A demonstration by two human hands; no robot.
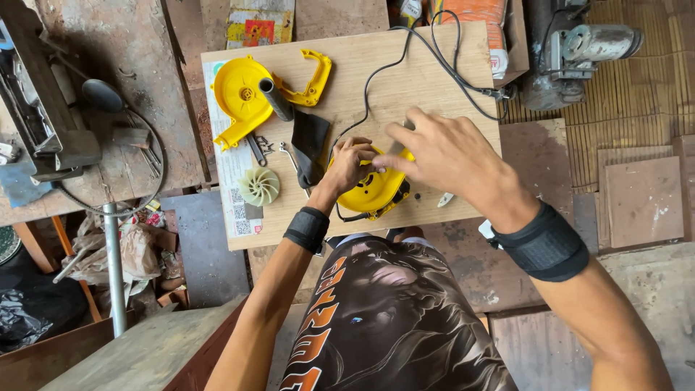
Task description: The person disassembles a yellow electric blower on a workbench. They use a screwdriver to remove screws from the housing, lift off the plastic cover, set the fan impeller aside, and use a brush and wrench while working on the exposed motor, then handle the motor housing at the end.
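Yellow blower housing (375, 190) sits at the near edge of the wooden board (434, 69), centre-right, w/ its black power cord (427, 43) looping off to the far right.

Head view, the only one I've got: left hand (350, 164) is on the housing's left rim, fingers curled narrow and pinching at something small there; can't tell what, too small. Right hand (443, 153) hovers over the housing's right side, fingers half spread, thumb and forefinger close together. Whether they grip anything, can't tell. Black bands on both wrists.

Left of the hands: black rubber piece (310, 145), a small wrench (288, 156) just beside it, pale fan impeller (258, 186) nearer the left edge. Farther off: second yellow housing half (239, 98) w/ a grey tube (276, 99) lying across it, and a yellow handle piece (313, 76) touching the tube end. Small screws (263, 145) lie loose near the wrench.

Risks as I judge them: housing overhangs close to the near edge, so a push from either hand could tip it off the board. Loose screws are near the hands; a sweep of the left forearm could scatter them. Cord loop could snag the right wrist and drag the housing.
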